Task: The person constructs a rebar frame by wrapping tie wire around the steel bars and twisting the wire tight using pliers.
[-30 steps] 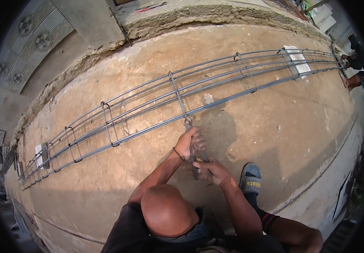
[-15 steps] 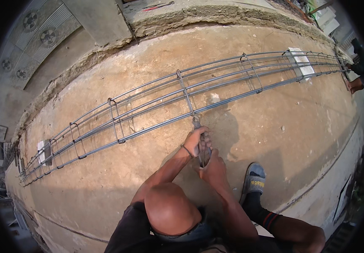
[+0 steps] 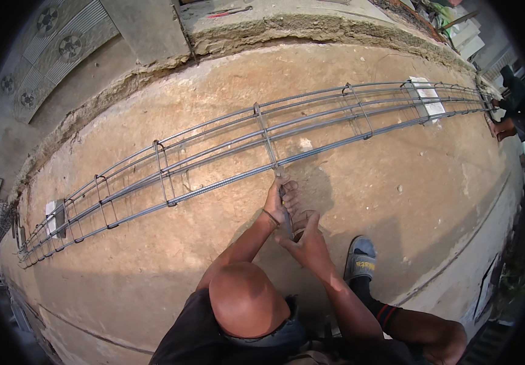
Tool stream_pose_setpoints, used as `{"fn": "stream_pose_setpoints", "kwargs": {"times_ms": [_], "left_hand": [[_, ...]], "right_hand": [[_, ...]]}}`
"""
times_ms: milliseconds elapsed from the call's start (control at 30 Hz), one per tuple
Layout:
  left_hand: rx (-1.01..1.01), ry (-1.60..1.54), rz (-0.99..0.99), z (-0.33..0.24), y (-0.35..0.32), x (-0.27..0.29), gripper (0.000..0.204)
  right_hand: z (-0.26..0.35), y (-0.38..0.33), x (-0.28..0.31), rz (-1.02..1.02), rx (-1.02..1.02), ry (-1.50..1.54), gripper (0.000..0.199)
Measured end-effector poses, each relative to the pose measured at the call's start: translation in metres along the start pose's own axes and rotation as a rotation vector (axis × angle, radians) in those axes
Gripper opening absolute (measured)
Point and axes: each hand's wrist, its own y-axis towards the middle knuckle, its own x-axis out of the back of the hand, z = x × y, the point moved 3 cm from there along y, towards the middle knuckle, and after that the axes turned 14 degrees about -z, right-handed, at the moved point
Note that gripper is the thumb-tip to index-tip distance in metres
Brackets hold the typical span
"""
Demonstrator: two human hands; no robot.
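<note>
A long rebar cage (image 3: pixel 226 176) with square stirrups stretches across the ground in front of me. Dark metal pincers (image 3: pixel 287 226) point away from me, their jaw end at the near bar where the middle stirrup (image 3: pixel 264 131) meets it. My left hand (image 3: pixel 276 199) wraps the pincers close to that joint, its fingers partly curled. Lower down, my right hand (image 3: pixel 308 241) has its fingers bent around the handle ends, with the thumb against them. The jaws and any tie wire there are too small to make out.
White blocks prop the cage at the left (image 3: pixel 55 219) and right (image 3: pixel 427 98). A co-worker (image 3: pixel 512 112) crouches by its far right end. Behind it runs a broken concrete ledge (image 3: pixel 299 31), with a red-handled tool (image 3: pixel 231 11) on top. My sandalled foot (image 3: pixel 361 257) stands at right.
The spread pincer handles have come together. My right hand has shifted slightly right and its fingers have loosened, while my left hand has slid a little toward the cage. The view has tilted slightly.
</note>
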Motion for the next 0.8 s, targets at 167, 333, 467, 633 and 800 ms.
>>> {"fn": "stream_pose_setpoints", "kwargs": {"times_ms": [167,333,467,633,800], "left_hand": [[-0.542,0.434,-0.756,0.007,0.005,0.035,0.046],[-0.966,1.357,-1.194,0.007,-0.011,0.048,0.037],[-0.897,1.257,-0.903,-0.002,-0.015,0.052,0.035],[-0.678,1.036,-0.827,0.000,-0.024,0.038,0.029],[-0.666,0.990,-0.796,-0.005,-0.054,0.028,0.024]], "right_hand": [[-0.029,0.018,0.002,-0.262,0.380,-0.249,0.028],[-0.108,0.048,0.039,-0.062,-0.213,0.222,0.022],[-0.109,0.071,0.108,-0.545,0.313,-0.568,0.023],[-0.114,0.086,0.128,-0.321,-0.043,-0.573,0.037],[-0.131,0.085,0.072,-0.255,-0.156,-0.639,0.048]]}}
